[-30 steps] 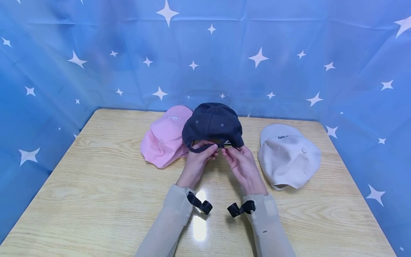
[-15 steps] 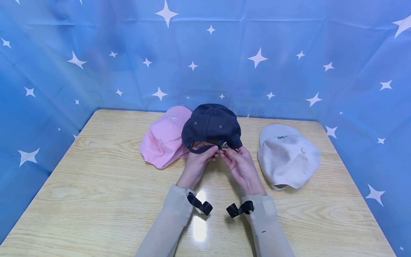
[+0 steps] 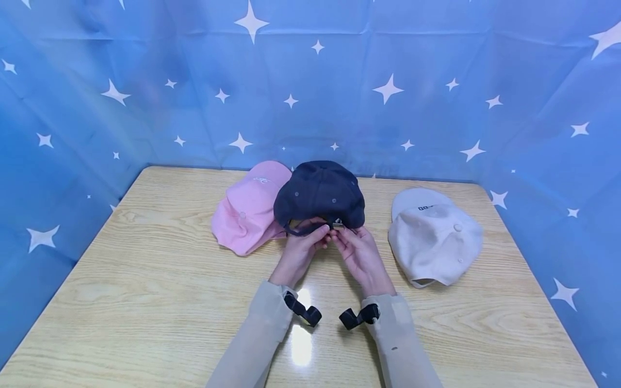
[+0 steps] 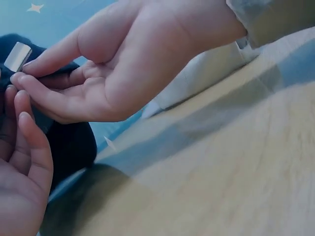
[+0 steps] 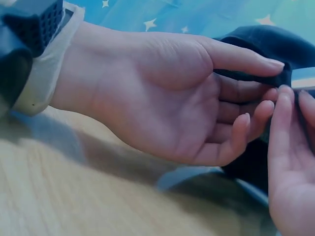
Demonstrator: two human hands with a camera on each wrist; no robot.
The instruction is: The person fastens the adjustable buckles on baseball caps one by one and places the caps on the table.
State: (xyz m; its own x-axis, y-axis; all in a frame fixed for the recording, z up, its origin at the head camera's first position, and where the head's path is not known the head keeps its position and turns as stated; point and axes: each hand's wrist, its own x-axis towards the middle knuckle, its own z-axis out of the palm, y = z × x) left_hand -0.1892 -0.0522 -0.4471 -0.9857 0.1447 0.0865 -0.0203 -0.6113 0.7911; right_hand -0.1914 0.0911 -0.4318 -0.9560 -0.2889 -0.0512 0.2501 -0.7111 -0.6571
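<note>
A dark navy baseball cap (image 3: 317, 188) is held with its back opening toward me. My left hand (image 3: 299, 249) pinches the cap's back strap (image 3: 303, 230) between thumb and fingers. Just right of it, my right hand (image 3: 361, 256) pinches the strap area beside a small metal buckle (image 4: 18, 56). Fingertips of both hands almost meet under the buckle. In the right wrist view, the left thumb (image 5: 261, 63) lies along the dark strap. The cap's brim is hidden behind its crown.
On the wooden table (image 3: 145, 302), a pink cap (image 3: 249, 207) lies left of the navy one, partly behind it. A pale grey-white cap (image 3: 432, 242) with dark lettering lies to the right. A blue star-patterned cloth (image 3: 339, 97) hangs behind the table.
My right hand has moved slightly left, closer to the left one. The navy cap's crown has sunk a little, and the buckle shows more clearly.
</note>
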